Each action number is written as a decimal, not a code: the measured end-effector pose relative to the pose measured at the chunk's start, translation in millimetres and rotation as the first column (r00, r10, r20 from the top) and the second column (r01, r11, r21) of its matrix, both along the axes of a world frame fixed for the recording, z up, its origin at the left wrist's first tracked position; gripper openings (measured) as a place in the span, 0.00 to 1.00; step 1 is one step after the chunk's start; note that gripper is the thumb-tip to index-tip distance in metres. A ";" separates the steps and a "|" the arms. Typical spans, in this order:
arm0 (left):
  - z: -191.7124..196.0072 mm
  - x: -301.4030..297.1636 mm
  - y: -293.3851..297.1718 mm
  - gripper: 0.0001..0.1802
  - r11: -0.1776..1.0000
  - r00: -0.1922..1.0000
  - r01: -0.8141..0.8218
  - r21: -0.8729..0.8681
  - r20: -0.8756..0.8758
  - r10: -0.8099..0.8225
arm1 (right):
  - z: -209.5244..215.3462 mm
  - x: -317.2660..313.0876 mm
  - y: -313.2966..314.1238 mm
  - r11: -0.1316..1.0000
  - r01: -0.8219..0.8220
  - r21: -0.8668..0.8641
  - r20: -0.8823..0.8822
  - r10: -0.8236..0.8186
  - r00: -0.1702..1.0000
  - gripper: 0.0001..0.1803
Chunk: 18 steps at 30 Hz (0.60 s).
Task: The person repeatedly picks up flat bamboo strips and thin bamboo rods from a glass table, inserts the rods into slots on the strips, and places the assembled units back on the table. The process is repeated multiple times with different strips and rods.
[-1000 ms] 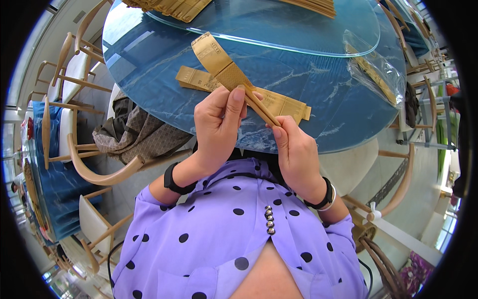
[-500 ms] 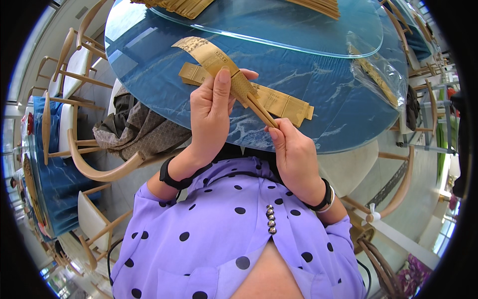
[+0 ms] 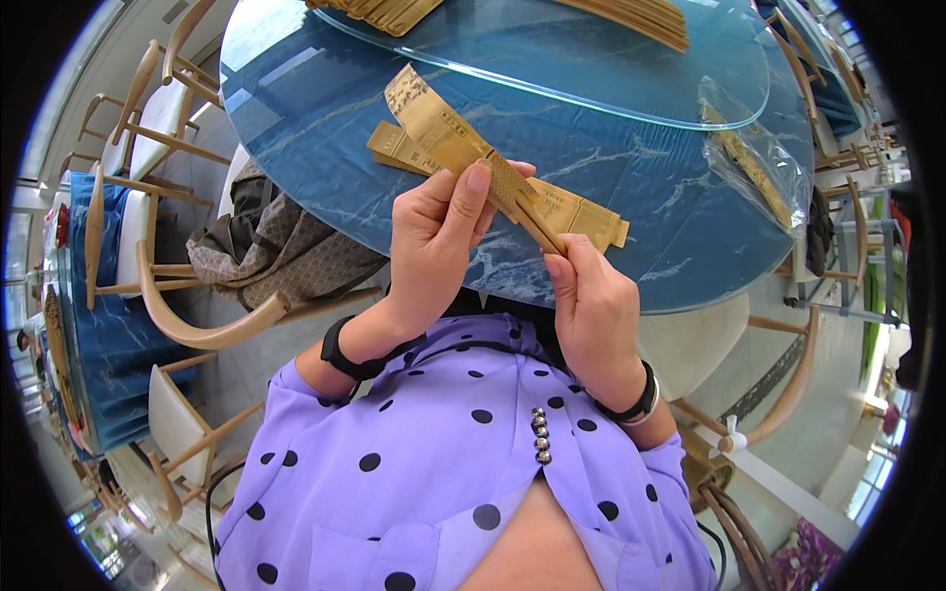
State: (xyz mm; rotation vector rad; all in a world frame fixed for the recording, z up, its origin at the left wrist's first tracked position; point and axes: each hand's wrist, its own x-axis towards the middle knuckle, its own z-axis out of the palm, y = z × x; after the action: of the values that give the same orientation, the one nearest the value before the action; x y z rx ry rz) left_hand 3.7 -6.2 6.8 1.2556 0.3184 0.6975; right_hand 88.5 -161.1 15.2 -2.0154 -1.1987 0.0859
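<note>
Between my two hands is a gold printed paper sleeve (image 3: 434,123), its wide patterned end pointing to the far left. Slim brown sticks (image 3: 538,227), like chopsticks, show at its near right end. My left hand (image 3: 434,231) pinches the sleeve near its middle, thumb on top. The fingers of my right hand (image 3: 596,305) are closed on the stick ends; the tips are hidden. Beneath them, more flat gold paper sleeves (image 3: 581,215) lie on the blue marbled table (image 3: 325,148), partly covered by my hands and the held sleeve.
A raised glass turntable (image 3: 591,106) carries a gold pile (image 3: 389,14) and a stack of long gold pieces (image 3: 641,22). At the right lies a clear plastic bag (image 3: 757,167) with a gold strip inside. A patterned brown bag (image 3: 281,251) rests on a wooden chair (image 3: 212,335) to the left.
The sleeve's far end has straightened and swung slightly right. My left hand has shifted a little right along with it, while my right hand keeps its pinch. The view has shifted slightly.
</note>
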 end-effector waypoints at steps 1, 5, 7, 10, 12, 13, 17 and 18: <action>0.4 1.0 1.6 0.21 1.000 1.000 -0.012 -0.017 0.007 0.012 | 0.4 1.3 -1.0 1.000 -0.005 0.001 -0.014 0.005 1.000 0.11; 1.1 2.2 1.7 0.21 0.999 1.000 -0.028 0.034 0.015 0.027 | -0.2 7.7 -4.9 0.996 -0.092 -0.022 -0.114 0.088 0.989 0.12; 0.7 2.4 -0.6 0.20 0.996 0.999 -0.053 0.069 0.013 0.052 | 0.2 11.8 -4.8 0.993 -0.107 -0.048 -0.108 0.102 0.989 0.12; -3.9 -3.5 4.7 0.21 0.994 0.995 -0.090 0.055 0.035 0.088 | 5.6 13.9 -4.7 0.994 -0.096 -0.050 -0.091 0.091 0.992 0.13; -4.3 -7.5 25.0 0.22 0.974 0.970 -0.217 -0.067 0.099 0.223 | 7.5 17.4 -9.4 0.994 -0.083 -0.065 -0.078 0.078 0.994 0.14; -3.7 -8.9 32.9 0.22 0.951 0.947 -0.280 -0.127 0.126 0.296 | 7.9 24.1 -19.9 0.993 -0.082 -0.084 -0.073 0.076 0.994 0.14; -6.5 -16.8 37.9 0.23 0.948 0.954 -0.270 -0.171 0.087 0.287 | 8.4 39.2 -52.0 0.997 -0.058 -0.041 -0.067 0.055 0.996 0.16; -3.2 -13.6 29.7 0.23 0.949 0.964 -0.247 -0.195 0.054 0.262 | 5.8 39.9 -59.8 1.000 -0.016 0.022 -0.093 0.018 0.996 0.16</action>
State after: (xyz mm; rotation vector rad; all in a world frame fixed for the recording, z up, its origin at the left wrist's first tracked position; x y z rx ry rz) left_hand -9.9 23.5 3.6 1.0146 0.4755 0.9147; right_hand 128.4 -220.9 21.0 -1.9610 -1.1537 0.1728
